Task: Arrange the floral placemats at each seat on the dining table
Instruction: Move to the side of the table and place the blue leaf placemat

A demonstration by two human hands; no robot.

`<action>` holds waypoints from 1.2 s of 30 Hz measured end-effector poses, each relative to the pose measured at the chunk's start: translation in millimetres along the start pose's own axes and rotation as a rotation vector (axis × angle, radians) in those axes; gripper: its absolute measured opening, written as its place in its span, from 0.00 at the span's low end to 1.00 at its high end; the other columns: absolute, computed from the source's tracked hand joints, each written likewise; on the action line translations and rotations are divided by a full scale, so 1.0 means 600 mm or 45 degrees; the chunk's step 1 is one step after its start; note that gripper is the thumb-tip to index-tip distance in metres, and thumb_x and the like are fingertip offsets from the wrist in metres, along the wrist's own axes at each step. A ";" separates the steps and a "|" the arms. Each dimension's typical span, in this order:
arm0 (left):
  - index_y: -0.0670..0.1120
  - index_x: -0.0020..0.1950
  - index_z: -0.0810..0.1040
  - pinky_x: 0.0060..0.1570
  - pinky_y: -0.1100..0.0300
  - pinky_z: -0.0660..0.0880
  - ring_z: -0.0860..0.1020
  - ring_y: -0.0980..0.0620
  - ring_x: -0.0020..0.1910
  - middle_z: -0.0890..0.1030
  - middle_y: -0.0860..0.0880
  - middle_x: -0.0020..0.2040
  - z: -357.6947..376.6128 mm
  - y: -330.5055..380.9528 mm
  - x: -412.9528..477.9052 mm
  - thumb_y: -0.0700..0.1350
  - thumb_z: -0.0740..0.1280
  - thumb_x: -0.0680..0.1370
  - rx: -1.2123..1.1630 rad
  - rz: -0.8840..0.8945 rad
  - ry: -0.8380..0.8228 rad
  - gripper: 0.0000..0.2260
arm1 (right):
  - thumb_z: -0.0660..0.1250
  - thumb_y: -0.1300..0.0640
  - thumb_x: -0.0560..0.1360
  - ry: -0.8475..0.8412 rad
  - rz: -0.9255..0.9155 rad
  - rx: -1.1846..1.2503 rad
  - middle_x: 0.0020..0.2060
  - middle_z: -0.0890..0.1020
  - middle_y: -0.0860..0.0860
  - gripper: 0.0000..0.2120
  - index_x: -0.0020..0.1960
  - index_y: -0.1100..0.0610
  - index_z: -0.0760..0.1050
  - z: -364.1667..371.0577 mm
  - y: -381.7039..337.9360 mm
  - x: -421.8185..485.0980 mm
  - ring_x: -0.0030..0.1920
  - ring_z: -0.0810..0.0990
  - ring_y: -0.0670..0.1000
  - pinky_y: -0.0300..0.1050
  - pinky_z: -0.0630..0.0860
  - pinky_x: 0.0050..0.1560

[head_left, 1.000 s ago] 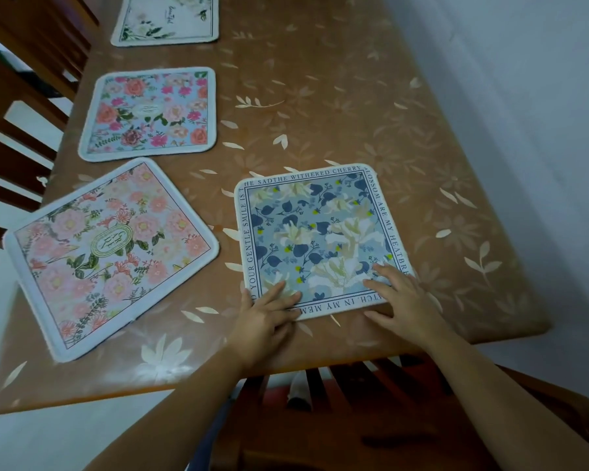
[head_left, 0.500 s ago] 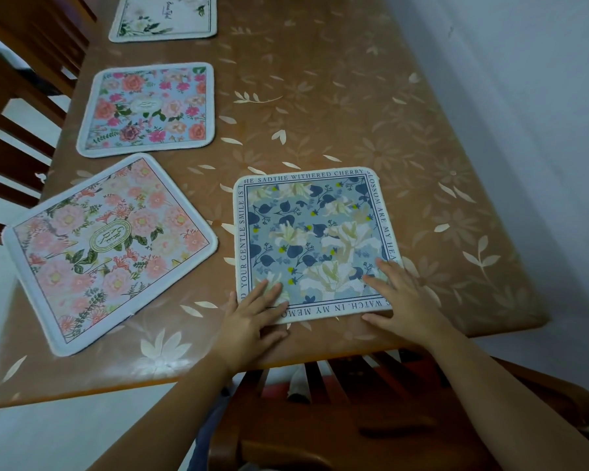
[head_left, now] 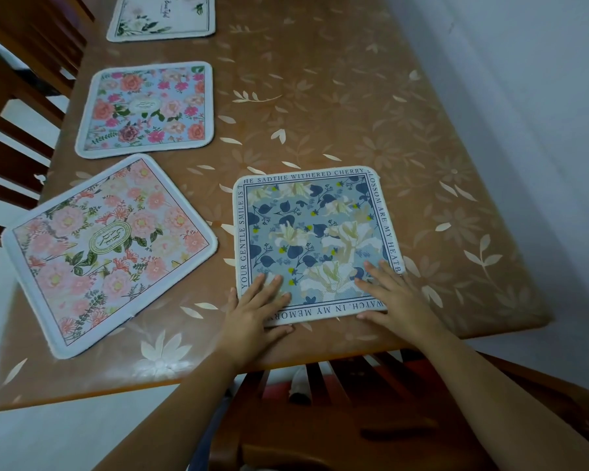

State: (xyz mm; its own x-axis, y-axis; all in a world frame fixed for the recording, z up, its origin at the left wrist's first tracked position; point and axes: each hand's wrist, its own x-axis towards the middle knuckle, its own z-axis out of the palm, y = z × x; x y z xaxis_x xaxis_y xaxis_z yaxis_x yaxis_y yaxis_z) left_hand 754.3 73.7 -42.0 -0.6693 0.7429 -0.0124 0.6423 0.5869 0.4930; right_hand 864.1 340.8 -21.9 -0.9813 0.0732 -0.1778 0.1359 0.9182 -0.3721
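A blue floral placemat [head_left: 315, 232] with a border of printed words lies near the front edge of the brown table [head_left: 371, 107]. My left hand [head_left: 255, 314] rests flat on its front left corner, fingers spread. My right hand [head_left: 393, 299] presses flat on its front right corner. A pink floral placemat [head_left: 106, 249] lies skewed at the front left. Behind it sits a blue-and-pink rose placemat [head_left: 147, 108]. A white placemat [head_left: 162, 17] is at the far left, partly cut off by the frame.
A leaf-patterned cover lies over the tabletop. A white wall [head_left: 524, 96] runs along the table's right side. Wooden chairs [head_left: 17, 107] stand along the left. Another wooden chair [head_left: 337, 419] with a red seat is tucked under the front edge below my arms.
The blue placemat has turned slightly under my hands, so its sides run squarer to the table's front edge. Both hands stay flat on its front corners.
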 end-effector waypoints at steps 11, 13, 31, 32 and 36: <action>0.44 0.48 0.83 0.59 0.24 0.48 0.59 0.41 0.69 0.75 0.45 0.63 -0.007 0.007 0.003 0.32 0.73 0.66 -0.234 -0.050 0.044 0.13 | 0.78 0.64 0.61 0.266 -0.195 0.161 0.53 0.81 0.60 0.12 0.44 0.64 0.82 -0.018 -0.009 -0.006 0.57 0.76 0.65 0.63 0.78 0.50; 0.44 0.48 0.83 0.62 0.27 0.46 0.60 0.45 0.70 0.76 0.46 0.63 -0.011 0.007 0.004 0.32 0.72 0.67 -0.307 -0.100 0.055 0.12 | 0.79 0.68 0.58 0.301 -0.256 0.126 0.50 0.82 0.60 0.14 0.43 0.63 0.82 -0.019 -0.005 -0.011 0.53 0.78 0.65 0.62 0.80 0.44; 0.44 0.43 0.83 0.64 0.39 0.47 0.63 0.48 0.67 0.79 0.47 0.58 -0.008 0.015 -0.019 0.34 0.73 0.68 -0.393 -0.090 0.140 0.07 | 0.77 0.73 0.55 0.323 -0.196 0.074 0.46 0.84 0.58 0.13 0.34 0.60 0.83 -0.024 -0.009 -0.018 0.48 0.82 0.60 0.54 0.81 0.39; 0.44 0.43 0.83 0.64 0.37 0.48 0.63 0.47 0.67 0.79 0.46 0.58 -0.009 0.015 -0.018 0.34 0.73 0.68 -0.366 -0.073 0.128 0.07 | 0.77 0.73 0.55 0.312 -0.207 0.060 0.46 0.84 0.58 0.13 0.35 0.60 0.82 -0.023 -0.009 -0.019 0.48 0.82 0.61 0.55 0.81 0.40; 0.44 0.44 0.83 0.60 0.29 0.53 0.64 0.41 0.66 0.78 0.44 0.59 -0.014 0.012 -0.021 0.36 0.75 0.67 -0.273 0.004 0.070 0.08 | 0.77 0.72 0.57 0.282 -0.268 0.007 0.46 0.84 0.58 0.11 0.36 0.62 0.83 -0.021 -0.005 -0.020 0.49 0.82 0.60 0.56 0.82 0.40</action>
State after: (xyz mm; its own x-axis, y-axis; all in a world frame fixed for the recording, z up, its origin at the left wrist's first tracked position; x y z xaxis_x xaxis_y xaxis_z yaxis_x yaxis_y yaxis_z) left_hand 764.7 65.9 -31.1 -0.6908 0.7222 0.0340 0.5541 0.4986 0.6666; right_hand 873.7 341.9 -7.1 -0.9937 -0.0349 0.1065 -0.0735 0.9203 -0.3843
